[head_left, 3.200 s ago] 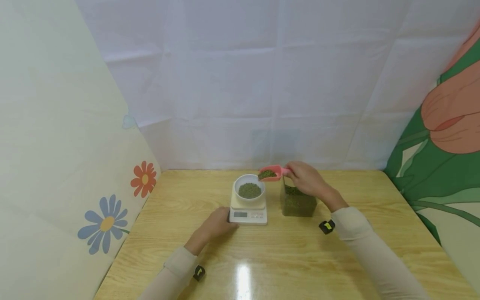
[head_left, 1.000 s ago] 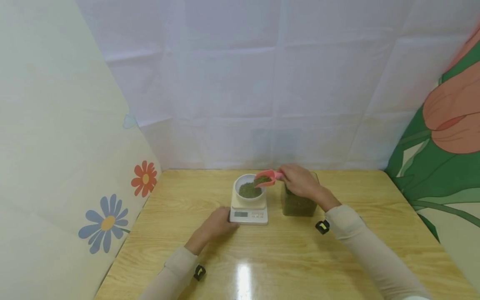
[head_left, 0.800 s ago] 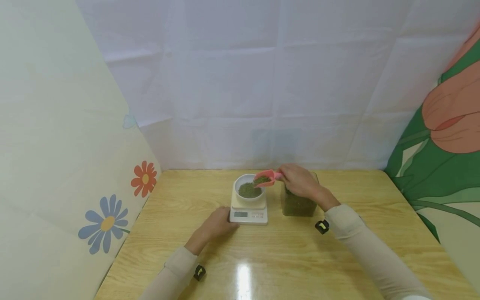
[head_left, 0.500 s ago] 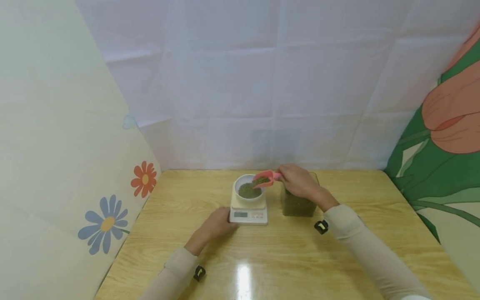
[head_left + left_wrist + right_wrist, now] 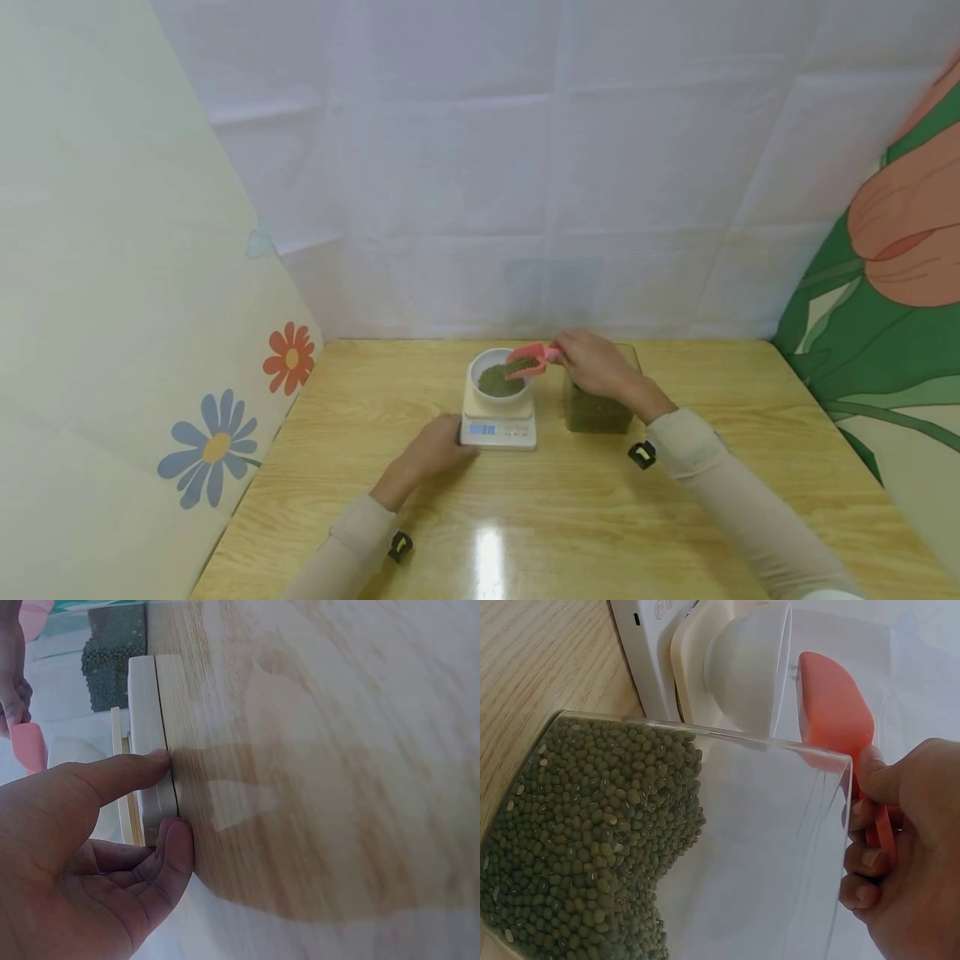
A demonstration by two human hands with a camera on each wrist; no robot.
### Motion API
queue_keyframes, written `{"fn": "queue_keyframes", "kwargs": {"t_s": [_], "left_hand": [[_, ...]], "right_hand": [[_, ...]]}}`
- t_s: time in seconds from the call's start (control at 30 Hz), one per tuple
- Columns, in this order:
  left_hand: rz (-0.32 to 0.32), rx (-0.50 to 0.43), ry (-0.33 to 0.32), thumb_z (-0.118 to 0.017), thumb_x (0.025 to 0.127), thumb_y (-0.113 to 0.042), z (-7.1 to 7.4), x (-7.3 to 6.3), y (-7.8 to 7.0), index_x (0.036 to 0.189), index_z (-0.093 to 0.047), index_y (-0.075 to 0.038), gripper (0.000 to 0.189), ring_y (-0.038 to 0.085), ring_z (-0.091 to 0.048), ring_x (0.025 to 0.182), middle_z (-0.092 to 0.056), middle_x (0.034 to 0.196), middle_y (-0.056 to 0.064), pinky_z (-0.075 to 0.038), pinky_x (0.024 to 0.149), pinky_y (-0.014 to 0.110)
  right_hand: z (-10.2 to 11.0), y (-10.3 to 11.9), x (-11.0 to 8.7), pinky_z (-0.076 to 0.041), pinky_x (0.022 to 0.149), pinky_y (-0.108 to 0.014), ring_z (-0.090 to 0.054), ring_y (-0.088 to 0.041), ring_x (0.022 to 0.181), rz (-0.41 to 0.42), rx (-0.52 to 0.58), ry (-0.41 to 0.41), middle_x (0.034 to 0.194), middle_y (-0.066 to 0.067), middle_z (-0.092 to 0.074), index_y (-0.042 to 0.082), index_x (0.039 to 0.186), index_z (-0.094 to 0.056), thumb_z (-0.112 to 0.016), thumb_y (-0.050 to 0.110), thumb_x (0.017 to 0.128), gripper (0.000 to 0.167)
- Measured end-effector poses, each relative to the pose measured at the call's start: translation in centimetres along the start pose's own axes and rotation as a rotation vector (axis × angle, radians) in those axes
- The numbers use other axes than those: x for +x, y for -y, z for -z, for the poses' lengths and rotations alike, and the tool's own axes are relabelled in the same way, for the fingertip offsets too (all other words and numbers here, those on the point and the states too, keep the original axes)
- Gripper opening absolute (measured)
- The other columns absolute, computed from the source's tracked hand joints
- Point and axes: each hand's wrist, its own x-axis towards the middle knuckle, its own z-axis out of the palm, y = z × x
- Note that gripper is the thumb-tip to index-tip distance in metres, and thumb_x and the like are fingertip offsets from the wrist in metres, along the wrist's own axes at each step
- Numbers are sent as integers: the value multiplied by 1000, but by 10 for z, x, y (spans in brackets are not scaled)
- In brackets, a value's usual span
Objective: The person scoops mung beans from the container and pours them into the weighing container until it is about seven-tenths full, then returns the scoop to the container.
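Note:
My right hand [image 5: 596, 364] grips the handle of a pink scoop [image 5: 834, 705] loaded with green mung beans. The scoop's tip tilts down over the right rim of a white bowl [image 5: 742, 671], which holds a heap of mung beans [image 5: 498, 382]. That bowl stands on a white kitchen scale [image 5: 498, 432], whose display is lit blue; its digits are too small to read. At the scale's left front corner my left hand [image 5: 82, 840] pinches its edge, the thumb on the front side and the fingers curled at the corner.
A clear square container [image 5: 772, 847], partly filled with mung beans [image 5: 585, 847], stands right of the scale, under my right forearm. White sheeting [image 5: 450, 208] hangs behind the wooden table [image 5: 555, 517]. Printed flower panels flank it on both sides.
Since the earliest frame the scoop has moved left from beside the bowl to over its rim and tipped downward. The scale's display has turned from grey to lit blue. My left hand stays put.

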Motion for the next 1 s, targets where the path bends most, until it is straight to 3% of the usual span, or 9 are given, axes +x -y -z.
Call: {"fn": "queue_keyframes", "kwargs": {"t_s": [1.0], "left_hand": [[23,6,0,-81,92,-21,0,-1,-3,116,-70,-2,33,15,-60,78,-68,93,4,-57,73,32]], "right_hand": [[4,3,2,-59,95,-52,-70,-34,104,29,-55,9,109,-14,-75,0,117,-71,-64,24,107,27]]}}
